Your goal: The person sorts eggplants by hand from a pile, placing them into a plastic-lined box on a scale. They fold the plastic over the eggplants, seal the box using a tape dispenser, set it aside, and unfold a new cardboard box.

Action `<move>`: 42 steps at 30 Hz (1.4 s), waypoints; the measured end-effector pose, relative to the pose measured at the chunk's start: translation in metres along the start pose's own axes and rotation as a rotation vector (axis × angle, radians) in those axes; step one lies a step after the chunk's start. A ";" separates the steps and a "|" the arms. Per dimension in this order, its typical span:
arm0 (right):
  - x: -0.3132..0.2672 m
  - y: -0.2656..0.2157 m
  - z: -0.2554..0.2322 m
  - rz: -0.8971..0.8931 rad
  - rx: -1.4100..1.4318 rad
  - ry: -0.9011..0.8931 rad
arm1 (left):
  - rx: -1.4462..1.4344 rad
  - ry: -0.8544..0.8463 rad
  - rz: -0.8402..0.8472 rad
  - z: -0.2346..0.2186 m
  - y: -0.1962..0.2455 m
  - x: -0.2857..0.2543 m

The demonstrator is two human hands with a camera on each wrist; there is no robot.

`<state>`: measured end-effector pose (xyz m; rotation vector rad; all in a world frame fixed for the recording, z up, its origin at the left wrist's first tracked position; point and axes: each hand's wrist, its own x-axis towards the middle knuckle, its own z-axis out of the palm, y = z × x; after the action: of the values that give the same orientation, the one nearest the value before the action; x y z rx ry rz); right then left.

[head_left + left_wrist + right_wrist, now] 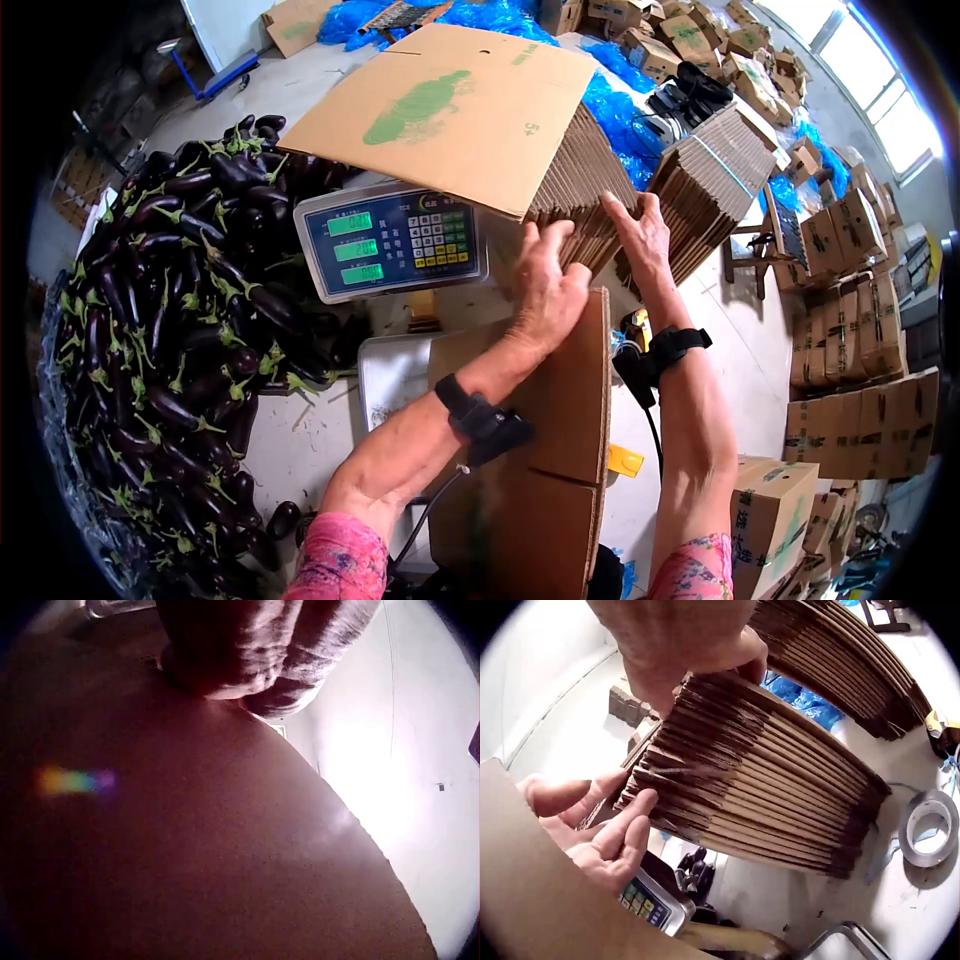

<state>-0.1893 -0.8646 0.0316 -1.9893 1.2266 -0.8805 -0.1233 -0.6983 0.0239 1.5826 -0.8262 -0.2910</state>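
Observation:
A stack of flattened cardboard boxes (585,165) leans behind the scale, its layered edges facing me. One loose flattened box with a green print (440,110) lies over it at an angle. My left hand (548,285) reaches to the near edges, fingers loosely bent and spread; a fingertip touches the layers in the right wrist view. At the stack's right corner, my right hand (645,238) grips the edge, thumb and fingers astride it. Below my left forearm stands a cardboard carton (520,440), whose brown panel fills much of the left wrist view.
The digital scale (390,240) stands left of the hands, its metal platform (385,370) partly under the carton. A large heap of eggplants (180,320) covers the left side. A second, tied stack (715,185) is at right. A tape roll (928,829) lies near the stack.

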 end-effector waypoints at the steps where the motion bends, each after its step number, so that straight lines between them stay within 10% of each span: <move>1: 0.000 -0.001 0.000 0.006 0.000 -0.024 | -0.203 -0.012 0.025 -0.006 -0.007 0.003; 4: -0.004 0.002 -0.001 0.047 0.056 -0.088 | -0.612 0.105 -0.136 -0.025 -0.018 0.002; 8: -0.006 -0.007 0.011 0.103 0.277 -0.172 | 0.011 -0.007 -0.147 -0.036 -0.029 0.010; 13: 0.009 0.016 0.010 0.066 0.363 -0.263 | 0.037 0.135 -0.079 -0.011 -0.045 0.030; 19: -0.012 0.000 -0.001 0.008 0.178 -0.202 | -0.134 -0.024 -0.279 -0.032 -0.023 0.011; 32: -0.095 0.002 -0.039 0.007 0.172 -0.198 | -0.010 -0.300 -0.125 -0.118 0.002 -0.045; 37: -0.089 0.014 -0.034 0.047 0.202 -0.233 | 0.165 -0.160 -0.198 -0.205 -0.087 -0.129; 42: -0.078 0.026 -0.033 0.152 0.185 -0.271 | 0.150 -0.163 -0.822 -0.262 -0.224 -0.262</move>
<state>-0.2555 -0.8079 0.0134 -1.7750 1.0832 -0.6038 -0.0715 -0.3341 -0.2041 2.0041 -0.2758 -0.9713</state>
